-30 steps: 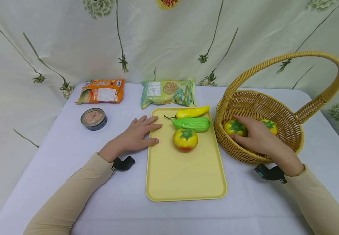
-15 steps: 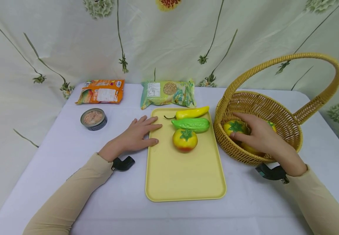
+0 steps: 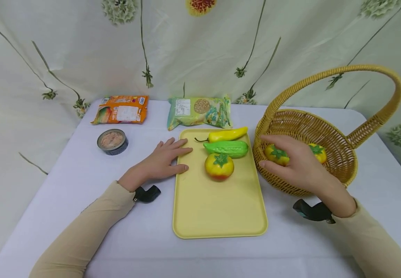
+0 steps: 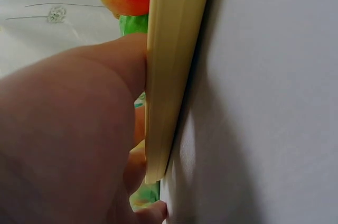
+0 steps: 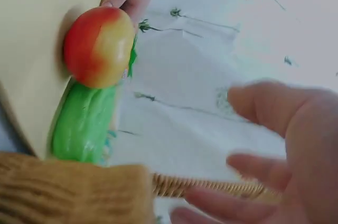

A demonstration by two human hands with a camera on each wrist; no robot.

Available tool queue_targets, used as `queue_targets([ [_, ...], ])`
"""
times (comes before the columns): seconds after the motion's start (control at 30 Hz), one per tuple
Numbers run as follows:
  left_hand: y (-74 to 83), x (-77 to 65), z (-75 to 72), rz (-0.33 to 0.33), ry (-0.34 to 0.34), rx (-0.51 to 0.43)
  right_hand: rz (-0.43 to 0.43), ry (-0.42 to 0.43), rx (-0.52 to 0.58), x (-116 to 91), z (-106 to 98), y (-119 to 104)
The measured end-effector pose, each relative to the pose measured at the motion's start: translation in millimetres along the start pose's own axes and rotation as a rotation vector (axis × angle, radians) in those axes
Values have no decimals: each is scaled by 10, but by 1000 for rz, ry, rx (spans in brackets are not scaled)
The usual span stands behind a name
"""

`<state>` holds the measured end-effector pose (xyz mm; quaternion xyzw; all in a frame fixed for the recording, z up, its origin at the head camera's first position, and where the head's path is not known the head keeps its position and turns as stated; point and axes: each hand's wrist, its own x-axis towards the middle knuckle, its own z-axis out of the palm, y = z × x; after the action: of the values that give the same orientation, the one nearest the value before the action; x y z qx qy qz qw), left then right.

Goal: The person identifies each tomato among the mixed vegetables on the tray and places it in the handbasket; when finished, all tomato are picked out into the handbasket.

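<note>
My left hand rests on the left rim of the yellow tray, fingers spread. On the tray lie a yellow pepper, a green ridged vegetable, perhaps a cucumber, and a yellow-red toy tomato with a green leaf top. Over the near left side of the wicker basket hovers my right hand. Its thumb and fingers are apart with nothing between them in the right wrist view. Beneath it, partly hidden, sits one tomato in the basket; another tomato lies farther right.
An orange snack packet and an open tin of pinkish food stand at the back left. A green packet lies behind the tray. Above the basket arches its tall handle. A flowered cloth hangs behind the table.
My right hand has let go of the tomato in the basket, risen, and shifted slightly left, its thumb now over the basket's rim. The left hand stays put on the tray's rim.
</note>
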<state>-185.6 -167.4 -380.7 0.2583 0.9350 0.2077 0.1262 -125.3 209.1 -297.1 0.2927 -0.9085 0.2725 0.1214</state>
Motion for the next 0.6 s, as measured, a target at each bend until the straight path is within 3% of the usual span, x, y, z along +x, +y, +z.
queue_targets([
  [0.13, -1, 7, -2, 6, 1, 3, -4, 136, -22, -10, -48, -166],
  [0.2, 1, 11, -14, 2, -4, 10, -37, 141, 12, -5, -62, -234],
  [0.27, 10, 8, -37, -7, -9, 16, -61, 88, 45, 25, -41, -289],
  [0.47, 4, 1, -39, -11, -4, 7, -58, -172, 79, 237, 196, -392],
  [0.6, 5, -11, -6, -14, -3, -8, -56, -260, 111, 334, 417, -388],
])
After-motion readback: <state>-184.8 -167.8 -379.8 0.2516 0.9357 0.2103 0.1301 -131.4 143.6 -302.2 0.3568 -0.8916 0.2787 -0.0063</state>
